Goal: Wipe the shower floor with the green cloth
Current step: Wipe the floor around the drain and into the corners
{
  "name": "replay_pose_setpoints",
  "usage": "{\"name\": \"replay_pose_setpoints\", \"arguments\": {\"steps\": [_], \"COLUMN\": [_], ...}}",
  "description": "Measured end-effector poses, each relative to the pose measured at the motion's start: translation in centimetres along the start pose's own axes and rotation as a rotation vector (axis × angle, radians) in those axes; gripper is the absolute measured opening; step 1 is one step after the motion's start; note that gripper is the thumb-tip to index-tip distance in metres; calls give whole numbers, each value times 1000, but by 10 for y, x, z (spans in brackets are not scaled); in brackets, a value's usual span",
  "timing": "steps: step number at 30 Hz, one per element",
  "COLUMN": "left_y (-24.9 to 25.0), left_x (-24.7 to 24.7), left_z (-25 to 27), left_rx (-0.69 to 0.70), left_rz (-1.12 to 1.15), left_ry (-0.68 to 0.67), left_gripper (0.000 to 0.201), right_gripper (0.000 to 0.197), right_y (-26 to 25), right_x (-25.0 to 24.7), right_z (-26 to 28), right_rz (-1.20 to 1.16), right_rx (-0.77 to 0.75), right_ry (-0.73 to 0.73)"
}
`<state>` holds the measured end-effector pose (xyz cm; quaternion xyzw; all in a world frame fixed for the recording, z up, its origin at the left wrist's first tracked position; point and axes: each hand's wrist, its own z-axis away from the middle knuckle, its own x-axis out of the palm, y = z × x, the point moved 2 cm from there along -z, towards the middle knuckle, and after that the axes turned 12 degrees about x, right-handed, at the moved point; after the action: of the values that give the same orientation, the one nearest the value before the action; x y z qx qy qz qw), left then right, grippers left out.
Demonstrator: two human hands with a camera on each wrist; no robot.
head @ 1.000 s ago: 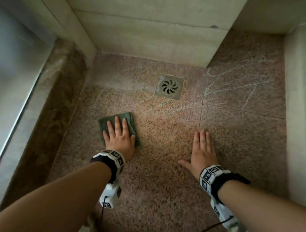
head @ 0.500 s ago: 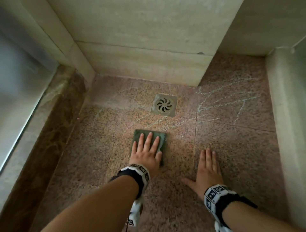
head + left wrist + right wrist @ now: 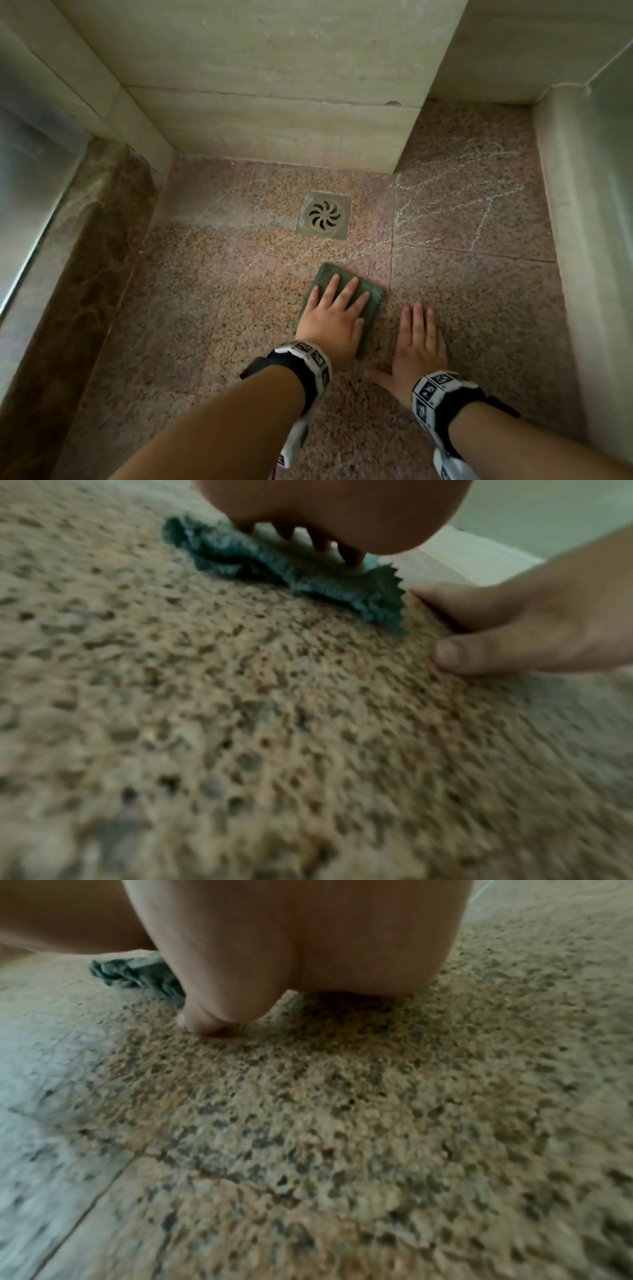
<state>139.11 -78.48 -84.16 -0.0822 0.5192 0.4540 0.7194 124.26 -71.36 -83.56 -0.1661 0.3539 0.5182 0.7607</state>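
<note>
The green cloth point(image 3: 372, 301) lies flat on the speckled shower floor point(image 3: 239, 308), just below the drain. My left hand point(image 3: 334, 308) presses on it with straight, spread fingers and covers most of it. In the left wrist view the cloth point(image 3: 308, 577) bunches under the palm of my left hand point(image 3: 329, 512). My right hand point(image 3: 419, 337) rests flat on the bare floor just right of the cloth, fingers straight. The right wrist view shows the right hand point(image 3: 291, 947) on the tile and a corner of the cloth point(image 3: 133, 974) beside its thumb.
A square metal drain point(image 3: 324, 215) sits in the floor ahead. White scuff marks point(image 3: 455, 202) streak the tile at the right rear. Tiled walls point(image 3: 274, 85) close in ahead and on the right. A dark stone curb point(image 3: 85, 257) borders the left.
My left hand has slid the cloth to the right, from the left part of the floor to just beside my right hand. The right hand has stayed planted.
</note>
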Motion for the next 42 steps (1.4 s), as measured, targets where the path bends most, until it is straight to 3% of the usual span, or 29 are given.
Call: {"name": "replay_pose_setpoints", "arguments": {"steps": [2, 4, 9, 15, 19, 25, 28, 30, 33, 37, 39, 42], "left_y": [-13, -33, -107, -116, -88, 19, 20, -5, -63, -120, -123, -103], "left_x": [-4, -6, -15, -14, -14, 4, 1, -11, -29, -28, -27, -18], "left_z": [-5, -5, 13, 13, 2, -35, -43, -45, -39, 1, 7, 5], "left_rx": [-18, -124, -615, -685, -497, 142, 215, 83, -267, -619, -660, -586], "left_rz": [-40, -19, 193, 226, 122, -107, -157, -121, 44, 202, 224, 179], "left_ry": [-2, 45, 268, 305, 198, -94, -110, -50, 72, 225, 262, 243], "left_gripper": [61, 64, 65, 65, 66, 67, 65, 64, 63, 65, 66, 67], "right_gripper": [135, 135, 136, 136, 135, 138, 138, 137, 134, 134, 134, 135], "right_y": [0, 1, 1, 0, 0, -3, -2, -2, -2, -1, -2, -2], "right_x": [0, -1, -1, -1, -2, -1, -2, -5, -8, -7, -5, -5], "right_z": [-1, -4, -7, -7, -6, -7, -7, -5, -5, -5, -6, -6], "right_rz": [21, 53, 68, 77, 85, 85, 79, 79, 81, 95, 89, 78], "right_rx": [16, 27, 25, 32, 38, 69, 86, 72, 44, 51, 50, 65], "right_ry": [-33, -68, -144, -171, -180, -144, -150, -165, -196, -212, -212, -193]}}
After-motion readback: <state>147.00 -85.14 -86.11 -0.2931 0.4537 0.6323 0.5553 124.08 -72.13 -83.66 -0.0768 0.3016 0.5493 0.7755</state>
